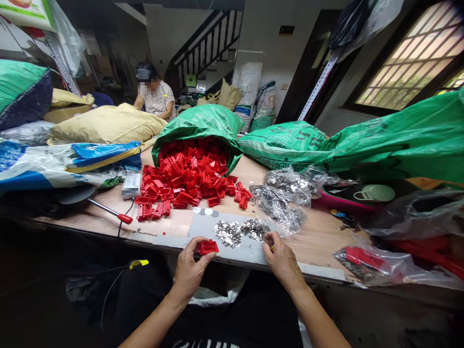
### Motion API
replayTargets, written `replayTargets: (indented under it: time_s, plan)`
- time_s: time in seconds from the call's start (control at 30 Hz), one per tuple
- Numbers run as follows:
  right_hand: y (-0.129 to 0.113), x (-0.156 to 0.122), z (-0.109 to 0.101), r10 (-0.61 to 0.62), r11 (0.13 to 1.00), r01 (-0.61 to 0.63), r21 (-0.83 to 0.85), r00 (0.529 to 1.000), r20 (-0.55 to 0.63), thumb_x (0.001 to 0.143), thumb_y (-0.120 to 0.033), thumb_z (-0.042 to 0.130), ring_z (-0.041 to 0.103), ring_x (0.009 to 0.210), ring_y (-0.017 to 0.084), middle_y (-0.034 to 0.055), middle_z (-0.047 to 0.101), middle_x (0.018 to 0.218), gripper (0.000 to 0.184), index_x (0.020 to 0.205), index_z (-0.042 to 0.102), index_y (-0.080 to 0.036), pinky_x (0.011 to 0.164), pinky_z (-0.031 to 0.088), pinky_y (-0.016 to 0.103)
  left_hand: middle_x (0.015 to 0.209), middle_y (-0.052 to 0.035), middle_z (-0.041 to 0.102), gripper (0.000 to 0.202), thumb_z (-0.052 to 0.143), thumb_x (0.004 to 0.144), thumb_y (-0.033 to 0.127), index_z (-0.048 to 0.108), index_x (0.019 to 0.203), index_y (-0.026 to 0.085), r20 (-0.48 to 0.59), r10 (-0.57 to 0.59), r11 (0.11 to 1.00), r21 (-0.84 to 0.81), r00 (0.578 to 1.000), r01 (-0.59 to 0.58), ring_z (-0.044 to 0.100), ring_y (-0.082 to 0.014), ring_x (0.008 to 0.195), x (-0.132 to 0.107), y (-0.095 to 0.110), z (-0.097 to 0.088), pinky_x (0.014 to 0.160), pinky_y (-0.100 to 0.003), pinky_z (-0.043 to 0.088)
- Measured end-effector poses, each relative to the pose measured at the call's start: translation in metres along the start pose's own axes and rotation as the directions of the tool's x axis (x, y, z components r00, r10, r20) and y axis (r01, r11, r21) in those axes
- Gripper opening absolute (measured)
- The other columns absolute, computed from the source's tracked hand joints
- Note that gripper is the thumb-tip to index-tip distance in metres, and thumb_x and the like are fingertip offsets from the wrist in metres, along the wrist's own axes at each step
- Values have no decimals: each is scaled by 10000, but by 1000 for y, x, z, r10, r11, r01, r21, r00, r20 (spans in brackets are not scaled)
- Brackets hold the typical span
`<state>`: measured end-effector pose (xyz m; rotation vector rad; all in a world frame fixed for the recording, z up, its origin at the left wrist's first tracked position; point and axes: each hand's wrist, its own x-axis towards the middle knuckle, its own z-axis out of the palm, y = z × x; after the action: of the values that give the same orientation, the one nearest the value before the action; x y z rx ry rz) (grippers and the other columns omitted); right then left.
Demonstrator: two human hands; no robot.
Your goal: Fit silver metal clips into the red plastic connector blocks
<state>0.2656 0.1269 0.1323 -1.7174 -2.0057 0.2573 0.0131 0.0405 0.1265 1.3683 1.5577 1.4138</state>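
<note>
I have the left hand (189, 270) pinching a red plastic case (209, 247), long axis roughly toward the right hand (283, 259), whose grip beside small metal pieces (255, 229) I can't tell.

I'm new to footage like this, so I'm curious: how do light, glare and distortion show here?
Head view, upper right: bright daylight in the barred window, slanted, perhaps by a wide lens; head view, lower left: deep shadow beneath the table; head view, centre: glints on the metal pieces, left hand and red piece fairly clear; head view, background: a pixelated patch on a person.
</note>
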Motion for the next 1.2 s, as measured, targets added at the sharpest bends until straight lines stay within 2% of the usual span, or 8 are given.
replayTargets:
  time_s: [0.13, 0.27, 0.33, 0.53, 0.67, 0.87, 1.03, 1.2]
  plan:
    - [-3, -1, -2, 13, 972, -13, 234, 1000, -1, 815, -307, 456, 633, 731, 204, 39, 661, 804, 254, 1025, 560, -208, 682, 455, 307, 897, -48, 724, 244, 660, 780, 299, 602, 993, 197, -21, 1, 1000, 30, 1000, 0, 685, -202, 817, 6, -4, -2, 791, -342, 538]
    - [-24, -5, 7, -26, 813, -58, 579, 990, 136, 797, -394, 553, 624, 713, 176, 53, 673, 875, 226, 913, 579, -203, 598, 476, 261, 902, -45, 726, 233, 660, 777, 299, 609, 982, 201, -50, 26, 997, 74, 998, -22, 688, -201, 807, 5, -6, -2, 785, -339, 540]
    - [-39, -8, 13, -76, 753, -86, 653, 973, 217, 796, -409, 579, 575, 617, 140, 29, 651, 821, 222, 873, 584, -200, 511, 447, 227, 906, -46, 726, 234, 667, 771, 300, 613, 978, 203, -53, 32, 995, 91, 998, -27, 690, -205, 812, 4, -7, -1, 789, -346, 542]
    - [-75, -14, 19, -167, 748, -47, 662, 952, 256, 827, -429, 576, 487, 564, 108, -15, 551, 696, 235, 823, 582, -194, 498, 420, 205, 924, -51, 722, 255, 664, 781, 305, 596, 1005, 203, -11, 28, 1000, -6, 1000, -28, 696, -200, 818, -1, -6, -1, 768, -327, 556]
    - [-87, -16, 18, -196, 730, -54, 681, 938, 284, 870, -427, 514, 485, 507, 108, -10, 589, 689, 250, 908, 604, -197, 498, 415, 221, 941, -54, 703, 235, 662, 783, 288, 610, 997, 207, -50, 136, 985, 116, 990, -129, 680, -205, 850, 1, -3, -2, 798, -343, 543]
    - [-100, -15, 15, -257, 801, 126, 586, 955, 146, 866, -291, 538, 581, 632, 144, 18, 660, 756, 120, 845, 618, -204, 604, 452, 234, 958, -68, 678, 221, 624, 806, 221, 591, 1025, 206, -36, 297, 929, 244, 954, -279, 653, -207, 893, 5, 3, -2, 806, -346, 531]
    - [-103, -18, 10, -380, 792, 269, 548, 920, 98, 873, -205, 527, 604, 737, 158, 24, 654, 812, 90, 857, 614, -212, 684, 458, 247, 950, -64, 680, 233, 625, 806, 202, 590, 1036, 205, -47, 384, 899, 246, 922, -362, 655, -201, 901, 0, 10, -3, 807, -316, 532]
    - [-102, -21, 13, -469, 771, 381, 510, 882, 49, 886, -172, 506, 572, 711, 155, 24, 610, 777, 101, 864, 597, -210, 668, 446, 256, 970, -67, 676, 255, 611, 819, 184, 572, 1070, 209, -22, 424, 878, 253, 905, -406, 650, -200, 918, -5, 14, -4, 817, -323, 532]
